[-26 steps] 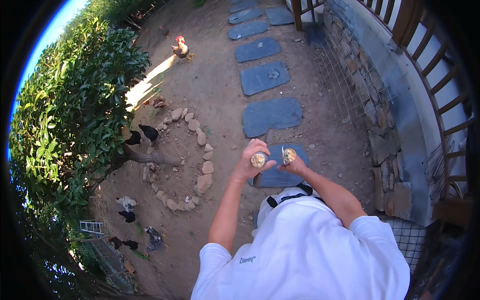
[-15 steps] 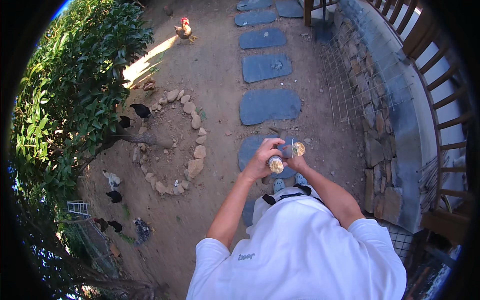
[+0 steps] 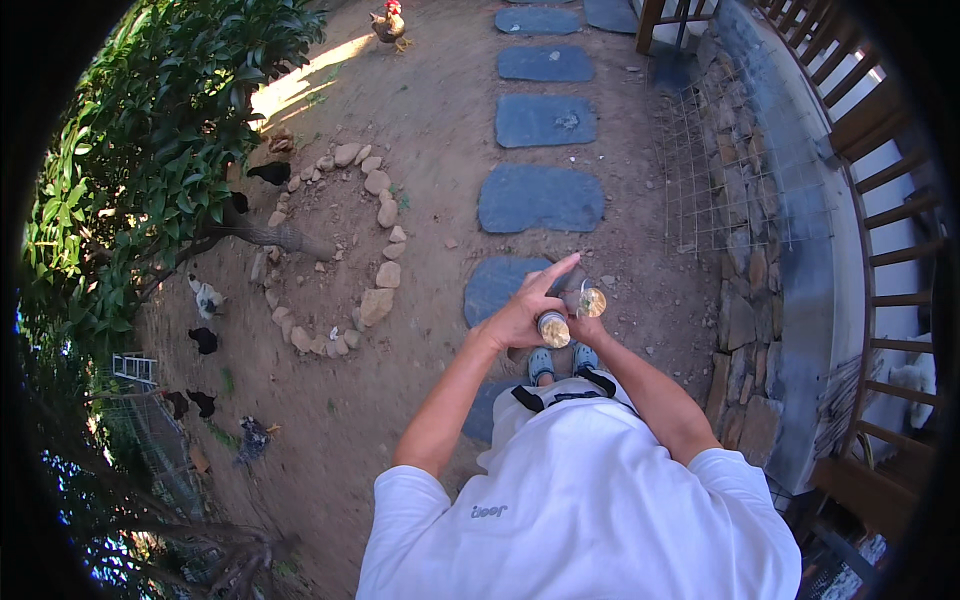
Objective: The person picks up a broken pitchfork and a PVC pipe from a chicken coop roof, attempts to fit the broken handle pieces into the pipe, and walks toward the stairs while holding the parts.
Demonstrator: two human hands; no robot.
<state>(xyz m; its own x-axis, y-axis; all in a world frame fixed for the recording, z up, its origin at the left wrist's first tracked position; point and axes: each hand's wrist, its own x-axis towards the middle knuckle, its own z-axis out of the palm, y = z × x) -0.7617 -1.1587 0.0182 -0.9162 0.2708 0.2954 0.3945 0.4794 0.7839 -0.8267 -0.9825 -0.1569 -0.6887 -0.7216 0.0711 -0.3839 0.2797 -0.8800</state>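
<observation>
In front of my waist, my left hand (image 3: 518, 318) is closed around a narrow round container (image 3: 554, 330) with pale yellow, crumbly-looking contents at its top. Its index finger points out, away from me. Close beside it, my right hand (image 3: 584, 328) holds a second see-through round container (image 3: 592, 302) with similar yellowish contents and a thin pale curved rim or handle at its side. The containers are side by side, nearly touching. Most of the right fingers are hidden behind them, and the exact kind of contents is too small to tell.
Stepping stones (image 3: 540, 198) run ahead over bare dirt. On the left are a ring of rocks (image 3: 376, 306), a leafy tree (image 3: 150, 150) and several chickens (image 3: 206, 300); a red-combed chicken (image 3: 390, 28) stands farther off. Wire mesh (image 3: 740, 190), a stone wall and a wooden railing (image 3: 890, 260) line the right.
My left index finger has stretched outward, while both containers remain held close together. The whole view has shifted a little, and my feet show more fully below my hands.
</observation>
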